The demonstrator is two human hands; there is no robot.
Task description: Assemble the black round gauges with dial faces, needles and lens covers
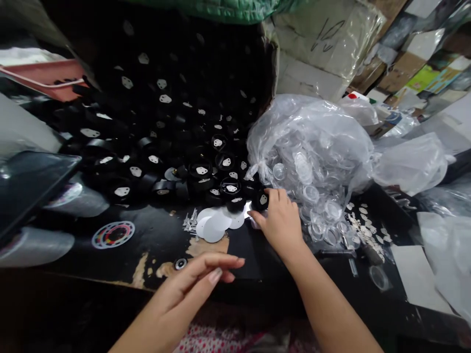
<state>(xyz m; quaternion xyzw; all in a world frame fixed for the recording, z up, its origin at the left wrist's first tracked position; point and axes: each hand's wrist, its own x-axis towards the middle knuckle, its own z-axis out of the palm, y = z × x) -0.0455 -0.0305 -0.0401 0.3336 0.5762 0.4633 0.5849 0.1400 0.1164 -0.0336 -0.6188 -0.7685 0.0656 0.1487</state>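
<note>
My right hand (281, 223) has its thumb and fingers around a small black round case (262, 200) with a pale plate inside, at the front edge of a heap of similar black cases (231, 187). My left hand (195, 282) hovers over the table's front edge, fingers stretched out, with nothing visible in it. White discs (214, 226) lie overlapping between the heap and my left hand. Beside them is a small pile of thin pale pieces (190, 221). A small dark ring-shaped part (180, 264) is close to my left wrist.
A clear plastic bag (312, 122) spills round transparent covers (311, 193) on the right, near small white pieces (364, 225). Printed rings (113, 235) lie at left, by stacks of clear discs (37, 246). A pink bin (47, 81) and cartons (324, 44) stand behind.
</note>
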